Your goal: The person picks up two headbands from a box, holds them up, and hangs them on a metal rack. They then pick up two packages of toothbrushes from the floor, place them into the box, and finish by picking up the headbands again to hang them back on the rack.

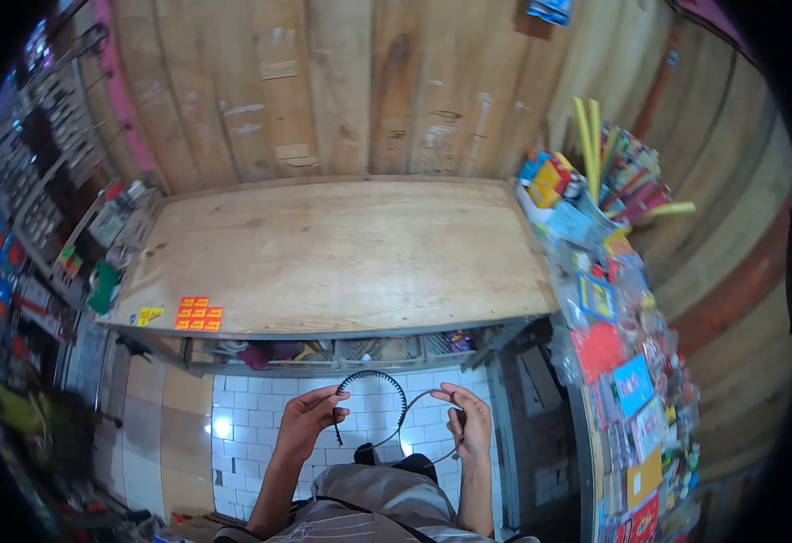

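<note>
Between the finger and thumb of my left hand (308, 420) is a black toothed headband (404, 395), its curve arching up and to the right. My right hand (469, 422) pinches a thinner, dark, shiny headband (413, 402) near its bend. The two headbands overlap in the middle, in front of my body. Both hands are closed and held over the tiled floor, short of the front edge of the wooden table (342, 253).
Red and yellow stickers (199, 313) lie at the table's front left. Beneath the tabletop are wire baskets (373, 349) with goods. A counter of packets and cards (633, 385) runs down the right, with a container of colored sticks (595, 217). Racks of goods (52, 190) stand at left.
</note>
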Demonstrator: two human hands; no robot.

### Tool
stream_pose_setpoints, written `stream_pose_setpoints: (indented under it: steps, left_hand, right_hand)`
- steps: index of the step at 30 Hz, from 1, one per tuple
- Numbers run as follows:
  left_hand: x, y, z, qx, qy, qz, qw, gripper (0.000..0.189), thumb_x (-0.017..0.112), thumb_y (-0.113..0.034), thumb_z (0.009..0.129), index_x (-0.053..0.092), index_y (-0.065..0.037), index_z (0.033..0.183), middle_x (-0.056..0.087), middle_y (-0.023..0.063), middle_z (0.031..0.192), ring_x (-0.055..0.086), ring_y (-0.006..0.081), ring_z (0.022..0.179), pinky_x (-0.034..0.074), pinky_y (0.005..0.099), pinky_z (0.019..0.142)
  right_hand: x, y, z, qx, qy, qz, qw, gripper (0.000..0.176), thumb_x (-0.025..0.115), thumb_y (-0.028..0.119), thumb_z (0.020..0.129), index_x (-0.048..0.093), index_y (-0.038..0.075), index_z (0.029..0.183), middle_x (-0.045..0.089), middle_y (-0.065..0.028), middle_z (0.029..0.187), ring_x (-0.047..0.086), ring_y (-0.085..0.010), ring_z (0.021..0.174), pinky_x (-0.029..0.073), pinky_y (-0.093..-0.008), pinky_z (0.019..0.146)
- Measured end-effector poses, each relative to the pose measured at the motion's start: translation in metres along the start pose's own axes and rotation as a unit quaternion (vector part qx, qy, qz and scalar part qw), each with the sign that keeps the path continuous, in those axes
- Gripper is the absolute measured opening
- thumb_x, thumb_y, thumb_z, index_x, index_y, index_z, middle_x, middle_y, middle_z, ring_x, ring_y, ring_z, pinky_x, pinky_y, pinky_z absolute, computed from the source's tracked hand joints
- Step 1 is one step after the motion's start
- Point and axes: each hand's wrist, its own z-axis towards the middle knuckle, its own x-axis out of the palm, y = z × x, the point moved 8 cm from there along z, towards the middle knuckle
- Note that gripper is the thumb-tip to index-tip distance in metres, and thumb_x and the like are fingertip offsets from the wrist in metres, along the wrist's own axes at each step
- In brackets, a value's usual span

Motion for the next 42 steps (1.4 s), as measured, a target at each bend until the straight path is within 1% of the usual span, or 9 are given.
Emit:
stream_pose_setpoints:
  steps: [3,6,12,16,20,29,35,38,42]
  left_hand:
    - [-0.029,-0.014,0.004,0.022,-0.051,-0.03,0.998,0.029,0.062,-0.009,0.094,0.061,0.004,0.12,0.069,0.0147,0.109,0.069,0.0189,0.083,0.057,0.0296,0.076]
    - [-0.051,-0.023,0.008,0.047,-0.099,-0.062,0.992,0.029,0.061,-0.009,0.095,0.061,0.004,0.121,0.069,0.0142,0.109,0.069,0.0189,0.082,0.057,0.03,0.076]
    - [-0.08,-0.033,0.014,0.09,-0.196,-0.105,0.971,0.031,0.058,-0.01,0.097,0.058,0.004,0.125,0.066,0.0141,0.113,0.067,0.0182,0.085,0.056,0.0298,0.078]
    - [-0.097,-0.039,0.012,0.15,-0.247,-0.155,0.945,0.032,0.057,-0.01,0.098,0.058,0.004,0.126,0.065,0.0137,0.113,0.067,0.0187,0.086,0.056,0.0299,0.078]
    - [-0.115,-0.039,-0.004,0.202,-0.304,-0.227,0.903,0.031,0.056,-0.009,0.098,0.057,0.005,0.126,0.065,0.0136,0.112,0.067,0.0193,0.086,0.056,0.0304,0.078]
    - [-0.203,-0.056,-0.034,0.256,-0.38,-0.287,0.841,0.032,0.058,-0.006,0.097,0.057,0.006,0.126,0.064,0.0149,0.114,0.068,0.0215,0.089,0.057,0.0307,0.078]
    - [-0.299,-0.094,-0.071,0.277,-0.392,-0.284,0.83,0.033,0.059,-0.006,0.096,0.056,0.006,0.127,0.064,0.017,0.113,0.069,0.0225,0.088,0.058,0.0307,0.078]
    - [-0.344,-0.114,-0.095,0.287,-0.411,-0.271,0.822,0.033,0.058,-0.006,0.096,0.057,0.005,0.127,0.064,0.018,0.112,0.069,0.0233,0.086,0.058,0.0309,0.077]
    - [-0.395,-0.137,-0.114,0.282,-0.433,-0.263,0.815,0.033,0.059,-0.006,0.096,0.056,0.006,0.126,0.064,0.0178,0.113,0.069,0.0238,0.088,0.058,0.032,0.078]
  right_hand:
    - [0.037,-0.011,0.035,0.025,0.049,-0.026,0.998,0.028,0.051,0.015,0.1,0.064,-0.004,0.114,0.071,-0.0203,0.101,0.032,-0.0011,0.037,0.024,-0.0172,0.035]
    - [0.077,-0.014,0.065,0.049,0.089,-0.044,0.994,0.027,0.054,0.02,0.1,0.062,-0.002,0.114,0.071,-0.0185,0.1,0.034,-0.0012,0.038,0.024,-0.0168,0.034]
    - [0.133,-0.04,0.136,0.103,0.187,-0.091,0.973,0.019,0.053,0.021,0.101,0.059,0.002,0.103,0.07,-0.0183,0.101,0.033,-0.001,0.037,0.023,-0.0159,0.032]
    - [0.191,-0.054,0.166,0.177,0.269,-0.083,0.943,0.019,0.053,0.018,0.1,0.06,0.001,0.104,0.07,-0.0187,0.1,0.031,-0.0015,0.037,0.024,-0.0165,0.034]
    - [0.241,-0.084,0.19,0.209,0.357,-0.12,0.903,0.022,0.052,0.017,0.1,0.061,-0.001,0.107,0.07,-0.0182,0.1,0.032,-0.0017,0.039,0.024,-0.0167,0.034]
    - [0.373,-0.146,0.177,0.236,0.457,-0.174,0.84,0.023,0.05,0.015,0.1,0.061,-0.002,0.11,0.071,-0.0166,0.102,0.031,-0.0003,0.04,0.025,-0.0172,0.035]
    - [0.47,-0.198,0.136,0.285,0.471,-0.146,0.822,0.025,0.051,0.015,0.1,0.061,-0.004,0.114,0.07,-0.0174,0.104,0.031,0.0003,0.042,0.023,-0.0155,0.036]
    - [0.513,-0.239,0.122,0.286,0.495,-0.124,0.811,0.026,0.051,0.015,0.1,0.061,-0.004,0.115,0.07,-0.018,0.105,0.031,0.0005,0.043,0.023,-0.015,0.037]
    - [0.568,-0.265,0.101,0.283,0.489,-0.131,0.815,0.027,0.05,0.016,0.101,0.059,-0.003,0.118,0.069,-0.019,0.109,0.033,0.0008,0.041,0.024,-0.0154,0.036]
